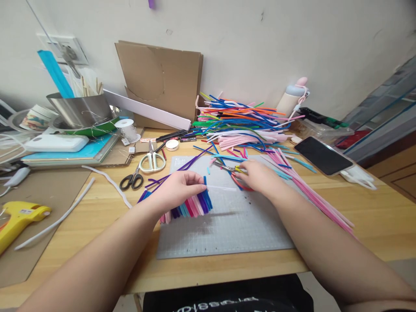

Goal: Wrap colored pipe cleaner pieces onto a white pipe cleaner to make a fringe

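Observation:
My left hand (186, 184) is closed in a pinch on a row of short pipe cleaners (195, 206) in blue, purple, pink and light blue, hanging side by side. A thin clear strip (222, 188) sticks out from the row to the right. The row is above the left part of a grey cutting mat (224, 234). My right hand (258, 175) is over the mat's far right part, its fingers closed at the handles of small pliers (225, 167) with red and yellow grips. The pliers' jaws point left; the hand partly hides the handles.
Behind the mat lies a heap of coloured pipe cleaners (240, 121); long pink ones (308, 186) lie right, beside a phone (323, 155). White-handled scissors (152, 160), black-handled scissors (131, 180) and a clear thread spool (126, 130) are left. A yellow glue gun (21, 216) lies far left.

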The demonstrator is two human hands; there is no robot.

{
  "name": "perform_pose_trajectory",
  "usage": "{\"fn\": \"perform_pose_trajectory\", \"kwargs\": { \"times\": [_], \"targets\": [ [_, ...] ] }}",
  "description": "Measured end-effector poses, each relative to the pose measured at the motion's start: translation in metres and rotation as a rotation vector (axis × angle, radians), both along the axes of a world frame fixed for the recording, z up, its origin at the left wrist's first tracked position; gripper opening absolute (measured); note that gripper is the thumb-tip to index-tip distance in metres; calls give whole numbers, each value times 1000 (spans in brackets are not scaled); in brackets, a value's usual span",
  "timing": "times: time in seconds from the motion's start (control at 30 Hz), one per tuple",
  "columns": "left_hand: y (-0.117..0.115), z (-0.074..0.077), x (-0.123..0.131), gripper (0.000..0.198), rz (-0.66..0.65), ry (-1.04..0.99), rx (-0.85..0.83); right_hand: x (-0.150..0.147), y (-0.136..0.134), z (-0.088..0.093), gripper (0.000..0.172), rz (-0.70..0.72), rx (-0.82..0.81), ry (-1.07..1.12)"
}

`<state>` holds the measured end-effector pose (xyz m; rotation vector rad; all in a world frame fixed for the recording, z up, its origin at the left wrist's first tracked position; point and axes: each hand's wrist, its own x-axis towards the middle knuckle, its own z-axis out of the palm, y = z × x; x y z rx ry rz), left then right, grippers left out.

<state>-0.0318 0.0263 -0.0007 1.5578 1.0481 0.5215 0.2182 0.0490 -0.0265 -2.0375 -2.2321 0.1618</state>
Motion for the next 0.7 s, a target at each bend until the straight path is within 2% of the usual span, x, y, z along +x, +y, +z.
{"fn": "perform_pose_trajectory", "kwargs": {
  "times": [0.1,0.17,0.23,0.33,0.4,0.47,0.57,0.63,0.7],
  "targets": [
    [3,-1,-4,22,50,-35,-58,7,11,-11,26,15,-87,-32],
    [5,-2,-7,25,81,-63,-97,8,13,-11,26,22,-111,-24],
    [7,-4,-9,25,97,-101,-138,9,11,-4,25,30,-141,-22],
    [9,-5,-10,23,99,-171,-197,15,3,16,23,0,-152,50],
    [10,-5,-10,21,94,-215,-228,20,-2,28,25,-72,-217,238],
    [9,-4,-9,20,93,-243,-245,23,-5,34,26,-120,-326,542],
    [9,-2,-9,18,87,-239,-255,23,-2,30,29,-128,-342,1020],
    [9,-1,-9,19,72,-221,-253,18,1,24,30,-108,-354,1263],
    [9,-1,-10,19,50,-202,-243,9,1,18,28,-47,-486,1417]
  ]
}}
